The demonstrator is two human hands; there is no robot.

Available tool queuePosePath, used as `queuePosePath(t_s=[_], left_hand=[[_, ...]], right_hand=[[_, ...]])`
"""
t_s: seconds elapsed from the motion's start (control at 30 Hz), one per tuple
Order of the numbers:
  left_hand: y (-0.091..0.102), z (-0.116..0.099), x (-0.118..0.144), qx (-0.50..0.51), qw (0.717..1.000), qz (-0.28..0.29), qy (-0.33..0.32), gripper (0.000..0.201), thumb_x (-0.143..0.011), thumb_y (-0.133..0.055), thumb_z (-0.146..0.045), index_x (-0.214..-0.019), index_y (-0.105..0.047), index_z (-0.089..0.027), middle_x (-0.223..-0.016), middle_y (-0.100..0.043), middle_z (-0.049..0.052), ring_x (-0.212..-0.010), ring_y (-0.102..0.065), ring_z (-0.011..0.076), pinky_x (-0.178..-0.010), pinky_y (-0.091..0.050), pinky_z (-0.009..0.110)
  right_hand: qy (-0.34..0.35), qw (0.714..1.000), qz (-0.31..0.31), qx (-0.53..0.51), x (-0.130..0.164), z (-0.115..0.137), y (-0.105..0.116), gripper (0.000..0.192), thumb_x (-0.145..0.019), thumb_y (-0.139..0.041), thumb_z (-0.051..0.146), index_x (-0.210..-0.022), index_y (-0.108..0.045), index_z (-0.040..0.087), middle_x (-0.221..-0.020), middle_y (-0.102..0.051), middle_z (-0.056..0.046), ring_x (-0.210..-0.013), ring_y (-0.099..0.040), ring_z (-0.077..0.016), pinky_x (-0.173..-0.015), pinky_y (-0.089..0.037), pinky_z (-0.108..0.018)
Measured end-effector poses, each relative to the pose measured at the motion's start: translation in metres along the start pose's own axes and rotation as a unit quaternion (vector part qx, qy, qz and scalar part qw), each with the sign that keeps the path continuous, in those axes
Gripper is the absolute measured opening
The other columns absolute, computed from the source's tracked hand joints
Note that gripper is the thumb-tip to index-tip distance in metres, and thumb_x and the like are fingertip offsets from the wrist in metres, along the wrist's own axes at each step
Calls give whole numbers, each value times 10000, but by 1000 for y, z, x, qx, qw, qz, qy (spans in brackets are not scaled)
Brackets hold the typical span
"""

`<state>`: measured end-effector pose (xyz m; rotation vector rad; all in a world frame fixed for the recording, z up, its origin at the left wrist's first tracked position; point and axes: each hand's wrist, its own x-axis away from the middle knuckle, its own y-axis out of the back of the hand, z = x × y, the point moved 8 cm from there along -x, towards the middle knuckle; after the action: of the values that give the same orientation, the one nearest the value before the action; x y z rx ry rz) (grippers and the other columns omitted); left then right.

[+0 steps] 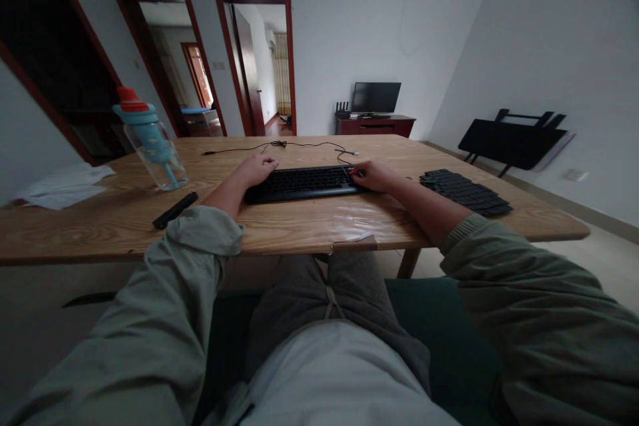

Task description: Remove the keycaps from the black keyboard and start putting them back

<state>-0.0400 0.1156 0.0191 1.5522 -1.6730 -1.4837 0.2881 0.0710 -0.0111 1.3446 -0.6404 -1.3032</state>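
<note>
Left hand point(257, 169) and right hand point(372, 175) gripped opposite ends of keyboard point(302, 183), flat on bench point(299, 226). Loose keycaps point(464, 191) lay piled right, unfitted.

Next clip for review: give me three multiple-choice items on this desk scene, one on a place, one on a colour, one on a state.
1. Where does the pile of loose black keycaps lie?
A. right of the keyboard
B. left of the bottle
C. on the floor

2. What colour is the water bottle lid?
A. green
B. red
C. black

3. How are the hands placed?
A. both lifted high
B. left hand and right hand each at an end of the keyboard
C. both on the bottle

Answers: 1 A, the pile sits beyond the right hand; 2 B, red cap over blue collar; 3 B, both rest at the keyboard's ends.
</note>
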Motion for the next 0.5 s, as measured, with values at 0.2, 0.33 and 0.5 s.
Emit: queuePosePath(t_s=[0.2, 0.33, 0.5], left_hand=[[-1, 0, 0, -3, 1000, 7, 1, 430, -918, -490, -468, -1105, -759, -188, -1168, -744, 140, -1066, -671, 276, -943, -474, 352], [-3, 0, 0, -8, 1000, 12, 1, 445, -920, -487, -463, -1121, -756, -171, -1153, -747, 139, -1057, -675, 272, -933, -475, 337], [-5, -2, 1, -18, 1000, 19, -5, 438, -922, -481, -444, -1107, -759, -160, -1118, -757, 131, -1029, -677, 266, -911, -483, 332]], right_hand=[[10, 1000, -7, 28, 3, 4, -1, 273, -872, -593, 315, -1059, -769, 224, -1036, -775, -70, -896, -687, -202, -831, -484, -277], [4, 999, -15, 28, 6, 4, 0, 271, -892, -584, 335, -1062, -765, 227, -1061, -768, -71, -949, -683, -210, -854, -474, -279], [6, 999, -11, 37, 8, 7, -2, 311, -923, -552, 372, -1096, -757, 215, -1054, -765, -109, -918, -683, -238, -836, -469, -307]])
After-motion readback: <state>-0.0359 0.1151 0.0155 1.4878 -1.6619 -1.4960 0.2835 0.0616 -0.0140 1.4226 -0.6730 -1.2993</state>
